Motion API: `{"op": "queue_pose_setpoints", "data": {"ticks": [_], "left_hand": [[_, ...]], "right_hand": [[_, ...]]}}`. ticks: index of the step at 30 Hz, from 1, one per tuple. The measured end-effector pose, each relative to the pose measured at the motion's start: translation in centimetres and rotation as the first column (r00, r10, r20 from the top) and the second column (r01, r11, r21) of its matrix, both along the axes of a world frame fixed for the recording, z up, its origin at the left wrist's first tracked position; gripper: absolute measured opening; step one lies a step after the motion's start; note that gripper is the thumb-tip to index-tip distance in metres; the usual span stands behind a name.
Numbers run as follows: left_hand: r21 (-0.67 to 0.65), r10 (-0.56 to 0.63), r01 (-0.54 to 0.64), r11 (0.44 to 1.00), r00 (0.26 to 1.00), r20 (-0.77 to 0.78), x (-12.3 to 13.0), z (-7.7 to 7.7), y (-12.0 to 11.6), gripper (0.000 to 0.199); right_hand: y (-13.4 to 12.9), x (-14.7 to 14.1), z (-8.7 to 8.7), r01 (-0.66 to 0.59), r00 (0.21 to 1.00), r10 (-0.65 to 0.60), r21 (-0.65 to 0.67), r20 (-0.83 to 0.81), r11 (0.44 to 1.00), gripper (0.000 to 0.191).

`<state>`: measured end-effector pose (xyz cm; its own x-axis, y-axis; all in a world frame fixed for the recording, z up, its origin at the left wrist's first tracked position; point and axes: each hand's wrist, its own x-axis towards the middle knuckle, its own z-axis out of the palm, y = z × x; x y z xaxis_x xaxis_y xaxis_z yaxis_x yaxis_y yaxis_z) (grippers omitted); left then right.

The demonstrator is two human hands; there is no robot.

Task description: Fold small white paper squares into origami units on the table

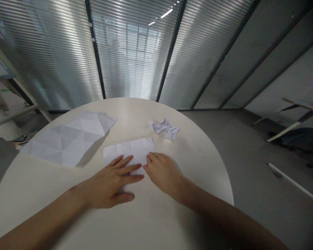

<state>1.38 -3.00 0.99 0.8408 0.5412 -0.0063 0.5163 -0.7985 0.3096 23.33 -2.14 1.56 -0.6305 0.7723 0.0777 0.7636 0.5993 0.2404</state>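
A folded sheet of white paper (130, 147) lies flat in front of me on the table. My left hand (114, 180) rests on its near part with the fingers spread, the thumb on the tabletop. At the paper's right edge, my right hand (163, 172) has its fingers curled together, pinching the paper there. The left fingertips almost meet the right hand. Part of the paper's near edge is hidden under both hands.
The round white table (198, 156) holds a large creased paper sheet (70, 139) at left and a folded paper figure (165, 128) at back right. Behind the table stands a glass partition with blinds (135, 52). A white bar (294, 182) shows at right.
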Motion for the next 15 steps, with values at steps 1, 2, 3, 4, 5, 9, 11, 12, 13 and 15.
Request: {"op": "queue_pose_setpoints", "data": {"ticks": [1,2,3,4,5,9,11,12,13,15], "left_hand": [[-0.006,0.000,0.000,1.000,1.000,-0.003,-0.1,0.2,0.0,0.061],[-0.013,-0.001,0.000,1.000,1.000,-0.003,-0.1,0.3,0.0,0.063],[-0.021,-0.003,0.003,1.000,1.000,-0.001,-0.2,0.5,0.0,0.066],[-0.030,-0.007,0.007,1.000,1.000,0.002,-0.3,0.6,0.1,0.069],[-0.041,-0.013,0.013,0.999,1.000,0.005,-0.3,0.7,0.2,0.073],[-0.067,-0.027,0.028,0.997,1.000,0.007,-0.7,0.8,0.4,0.084],[-0.066,-0.020,0.022,0.998,1.000,0.019,-1.0,0.9,0.4,0.085],[-0.068,-0.014,0.015,0.998,1.000,0.028,-1.2,1.0,0.3,0.086],[-0.074,-0.003,0.006,0.997,0.999,0.042,-1.5,1.1,0.3,0.086],[-0.093,0.040,-0.033,0.995,0.996,0.075,-2.1,1.2,0.2,0.084]], "right_hand": [[0.1,0.0,0.0,0.001,1.000,-0.001,-0.001,-0.002,1.000,0.023],[0.2,0.0,0.0,0.009,1.000,-0.009,-0.004,-0.007,1.000,0.024],[0.2,0.1,0.1,0.023,1.000,-0.024,-0.009,-0.014,1.000,0.027],[0.3,0.2,0.1,0.041,0.999,-0.041,-0.016,-0.022,0.999,0.031],[0.4,0.2,0.2,0.058,0.998,-0.058,-0.025,-0.030,0.998,0.035],[0.4,0.5,0.4,0.081,0.995,-0.083,-0.035,-0.051,0.996,0.051],[0.4,0.6,0.5,0.078,0.995,-0.080,-0.033,-0.053,0.996,0.055],[0.4,0.7,0.6,0.075,0.996,-0.077,-0.036,-0.054,0.997,0.055],[0.5,0.7,0.6,0.073,0.995,-0.075,-0.040,-0.058,0.997,0.056],[0.7,0.8,0.7,0.059,0.995,-0.063,-0.054,-0.078,0.997,0.054]]}}
